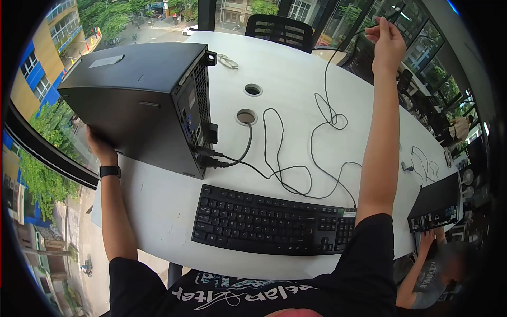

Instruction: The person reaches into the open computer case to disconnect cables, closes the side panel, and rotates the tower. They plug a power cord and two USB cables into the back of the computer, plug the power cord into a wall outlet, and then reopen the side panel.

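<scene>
A black computer tower point(127, 100) stands on the left of the white table, its rear ports facing right. My left hand point(101, 147) grips its far left side, with the fingers partly hidden behind the case. Raised at the upper right, my right hand point(388, 45) pinches a thin black cable point(326, 79), which runs down to loose loops on the table. Two black plugs point(211, 157) sit in the tower's back. A thicker power cord point(250, 142) goes from there into a round table hole. A black keyboard point(274, 222) lies in front of me.
The white table point(285, 79) has two cable holes, one of them open point(252, 90). A pale coiled cord point(228, 62) lies at the back. Another person's hand point(426, 243) touches a second computer tower point(435, 203) at right. An office chair point(279, 31) stands beyond the table.
</scene>
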Motion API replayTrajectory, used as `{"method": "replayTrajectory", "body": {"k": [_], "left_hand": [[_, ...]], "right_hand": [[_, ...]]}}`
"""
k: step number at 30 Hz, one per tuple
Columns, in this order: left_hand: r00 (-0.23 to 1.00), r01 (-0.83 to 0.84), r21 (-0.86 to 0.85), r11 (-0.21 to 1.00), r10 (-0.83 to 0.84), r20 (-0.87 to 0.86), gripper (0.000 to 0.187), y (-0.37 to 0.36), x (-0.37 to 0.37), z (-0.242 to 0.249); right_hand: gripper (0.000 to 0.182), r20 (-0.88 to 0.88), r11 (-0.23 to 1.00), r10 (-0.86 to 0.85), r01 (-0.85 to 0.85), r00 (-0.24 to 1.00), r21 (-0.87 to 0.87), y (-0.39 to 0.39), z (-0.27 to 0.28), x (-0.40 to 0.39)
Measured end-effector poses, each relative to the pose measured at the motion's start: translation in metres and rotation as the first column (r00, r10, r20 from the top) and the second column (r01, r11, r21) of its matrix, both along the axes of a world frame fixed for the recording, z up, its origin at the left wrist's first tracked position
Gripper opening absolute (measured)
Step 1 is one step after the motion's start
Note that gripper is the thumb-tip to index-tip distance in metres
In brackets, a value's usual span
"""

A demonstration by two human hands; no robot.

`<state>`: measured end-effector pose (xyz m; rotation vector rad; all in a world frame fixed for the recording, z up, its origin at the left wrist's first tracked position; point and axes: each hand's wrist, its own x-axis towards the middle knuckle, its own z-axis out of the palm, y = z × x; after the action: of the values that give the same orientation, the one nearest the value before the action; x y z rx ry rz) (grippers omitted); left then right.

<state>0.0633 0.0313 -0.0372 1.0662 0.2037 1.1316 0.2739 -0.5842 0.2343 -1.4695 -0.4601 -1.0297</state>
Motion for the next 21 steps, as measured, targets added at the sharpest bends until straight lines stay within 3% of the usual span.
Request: {"method": "replayTrajectory", "body": {"k": [1, 3, 6, 7, 8, 10, 15, 19, 21], "left_hand": [[1.0, -0.013, -0.005, 1.0, 0.013, -0.004, 0.054, 0.004, 0.001, -0.004], [1.0, -0.013, -0.03, 0.999, 0.013, 0.011, 0.054, 0.004, 0.002, -0.005], [1.0, 0.003, 0.056, 0.998, -0.004, 0.025, 0.053, 0.014, 0.004, -0.013], [0.999, -0.034, 0.079, 0.996, 0.033, 0.014, 0.053, 0.011, 0.004, -0.013], [0.998, -0.07, 0.102, 0.992, 0.07, 0.006, 0.052, 0.009, 0.004, -0.012], [0.999, -0.037, 0.08, 0.996, 0.036, 0.018, 0.052, 0.008, 0.003, -0.01], [0.999, -0.051, 0.142, 0.989, 0.049, 0.021, 0.052, 0.016, 0.004, -0.016], [0.999, 0.024, 0.118, 0.993, -0.027, 0.031, 0.052, 0.001, 0.0, -0.003], [1.0, -0.024, 0.096, 0.995, 0.022, 0.019, 0.051, -0.006, -0.001, 0.0]], "right_hand": [[0.025, 0.06, 0.982, -0.042, 0.053, 0.997, -0.181, 0.0, 0.005, 0.003], [0.027, -0.061, 0.882, -0.122, 0.08, 0.991, -0.464, 0.018, -0.014, 0.004], [0.027, -0.13, 0.542, -0.067, -0.073, 0.989, -0.837, 0.045, -0.077, 0.01], [0.027, -0.018, 0.36, -0.054, 0.003, 0.998, -0.933, 0.056, -0.101, 0.01], [0.024, 0.056, 0.295, -0.003, 0.054, 0.998, -0.954, 0.07, -0.13, 0.011], [0.02, 0.012, 0.062, -0.019, 0.013, 1.0, -0.998, 0.097, -0.168, 0.009], [0.019, 0.055, -0.201, -0.091, 0.036, 0.994, -0.979, 0.164, -0.23, 0.036], [0.014, 0.049, -0.08, -0.089, 0.042, 0.995, -0.996, 0.198, -0.239, 0.044], [0.014, 0.034, 0.071, -0.026, 0.036, 0.999, -0.997, 0.202, -0.218, 0.027]]}}
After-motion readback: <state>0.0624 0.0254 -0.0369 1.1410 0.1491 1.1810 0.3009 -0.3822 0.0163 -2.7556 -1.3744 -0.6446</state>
